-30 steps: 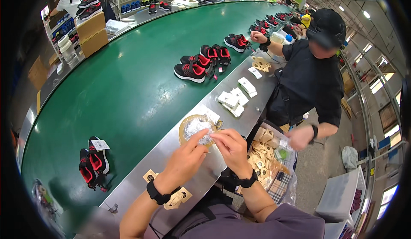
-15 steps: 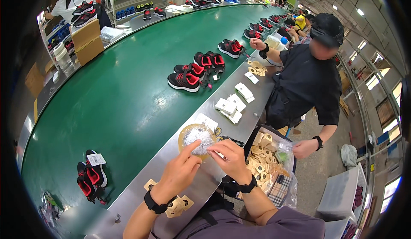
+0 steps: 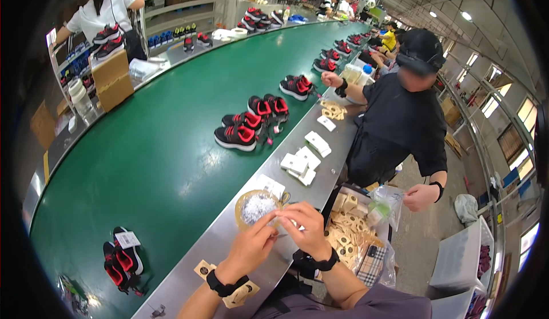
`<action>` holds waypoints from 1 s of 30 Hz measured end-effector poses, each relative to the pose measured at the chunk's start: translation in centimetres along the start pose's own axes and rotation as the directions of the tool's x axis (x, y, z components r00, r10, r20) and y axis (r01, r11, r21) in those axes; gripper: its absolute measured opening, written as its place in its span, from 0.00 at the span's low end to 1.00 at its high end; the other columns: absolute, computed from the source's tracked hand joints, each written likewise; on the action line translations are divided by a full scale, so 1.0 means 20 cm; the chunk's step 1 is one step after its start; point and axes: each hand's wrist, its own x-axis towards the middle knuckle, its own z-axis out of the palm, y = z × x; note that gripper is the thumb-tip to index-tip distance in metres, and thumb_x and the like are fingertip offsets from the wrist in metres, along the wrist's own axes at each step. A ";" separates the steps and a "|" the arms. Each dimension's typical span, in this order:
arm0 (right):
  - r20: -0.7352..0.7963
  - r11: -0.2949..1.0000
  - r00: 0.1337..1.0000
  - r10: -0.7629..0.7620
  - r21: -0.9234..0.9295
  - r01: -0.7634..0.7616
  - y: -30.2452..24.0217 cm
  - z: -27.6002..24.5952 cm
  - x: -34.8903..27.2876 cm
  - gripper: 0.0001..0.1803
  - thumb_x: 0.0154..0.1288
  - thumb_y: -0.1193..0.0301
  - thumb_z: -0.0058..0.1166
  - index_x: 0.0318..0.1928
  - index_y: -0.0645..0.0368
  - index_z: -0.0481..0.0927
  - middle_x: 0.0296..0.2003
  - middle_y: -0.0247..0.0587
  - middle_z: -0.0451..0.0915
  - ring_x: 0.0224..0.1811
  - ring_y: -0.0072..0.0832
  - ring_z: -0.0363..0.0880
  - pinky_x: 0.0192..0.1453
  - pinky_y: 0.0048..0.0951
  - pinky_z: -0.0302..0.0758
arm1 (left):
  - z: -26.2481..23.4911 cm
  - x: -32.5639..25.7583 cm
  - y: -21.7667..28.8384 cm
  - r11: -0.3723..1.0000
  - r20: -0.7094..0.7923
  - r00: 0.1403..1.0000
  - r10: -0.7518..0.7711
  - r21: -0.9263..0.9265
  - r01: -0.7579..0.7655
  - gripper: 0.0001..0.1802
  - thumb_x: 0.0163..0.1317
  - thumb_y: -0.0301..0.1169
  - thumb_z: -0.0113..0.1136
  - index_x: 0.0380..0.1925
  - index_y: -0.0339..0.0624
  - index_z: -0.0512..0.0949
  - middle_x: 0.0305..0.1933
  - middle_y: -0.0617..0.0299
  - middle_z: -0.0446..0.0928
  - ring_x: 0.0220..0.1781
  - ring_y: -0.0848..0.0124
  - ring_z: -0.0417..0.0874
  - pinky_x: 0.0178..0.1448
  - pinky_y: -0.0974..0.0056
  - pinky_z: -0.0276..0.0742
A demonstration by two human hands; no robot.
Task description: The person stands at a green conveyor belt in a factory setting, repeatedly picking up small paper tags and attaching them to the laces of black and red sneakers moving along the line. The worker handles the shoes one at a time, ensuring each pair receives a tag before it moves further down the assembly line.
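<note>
My left hand [image 3: 250, 249] and my right hand [image 3: 306, 228] meet fingertip to fingertip above the metal ledge. Both are pinched closed, and whatever lies between the fingers is too small to make out. Just beyond them is a tan ring-shaped holder [image 3: 241, 209], perhaps a tape roll, filled with a heap of thin white plastic strands [image 3: 258, 206]. A white printed card [image 3: 270, 186] and scissors with dark handles [image 3: 285, 197] lie beside it. Under my left wrist rest several tan card tags [image 3: 235, 300] with dark round marks.
A green conveyor belt [image 3: 166, 164] carries black-and-red sneakers [image 3: 236, 137], with a tagged pair [image 3: 123, 259] at near left. Stacks of white cards [image 3: 300, 164] lie along the ledge. A box of tan tags [image 3: 345, 236] stands at right. A co-worker [image 3: 403, 119] holds a clear bag [image 3: 389, 202].
My hands have come together, the left moving right toward the right hand's fingertips. The co-worker's lower hand has raised the clear bag from the box. The whole view has shifted slightly.
</note>
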 end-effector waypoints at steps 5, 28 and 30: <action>-0.012 0.995 0.999 0.032 0.091 -0.031 -0.04 0.02 0.07 0.06 0.49 0.77 0.64 0.31 0.59 0.84 0.30 0.37 0.80 0.28 0.29 0.78 0.31 0.25 0.74 | -0.06 0.03 0.06 0.996 0.049 0.996 -0.077 -0.043 0.079 0.08 0.50 0.18 0.59 0.31 0.36 0.73 0.55 0.50 0.73 0.39 0.54 0.81 0.39 0.62 0.78; 0.149 0.944 0.977 0.155 0.268 -0.190 0.01 -0.09 0.14 0.06 0.54 0.76 0.62 0.34 0.58 0.85 0.30 0.33 0.82 0.22 0.17 0.70 0.22 0.17 0.63 | -0.05 0.08 -0.01 0.986 0.134 0.988 -0.078 -0.137 0.097 0.08 0.54 0.22 0.61 0.34 0.35 0.73 0.49 0.57 0.76 0.37 0.63 0.82 0.41 0.65 0.80; 0.206 0.952 0.967 0.152 0.232 -0.200 0.03 -0.12 0.14 0.05 0.55 0.76 0.62 0.34 0.59 0.85 0.30 0.34 0.83 0.23 0.16 0.72 0.23 0.17 0.65 | -0.05 0.09 0.00 0.980 0.144 0.985 -0.096 -0.160 0.119 0.08 0.55 0.22 0.61 0.34 0.34 0.73 0.49 0.56 0.76 0.39 0.62 0.82 0.42 0.65 0.81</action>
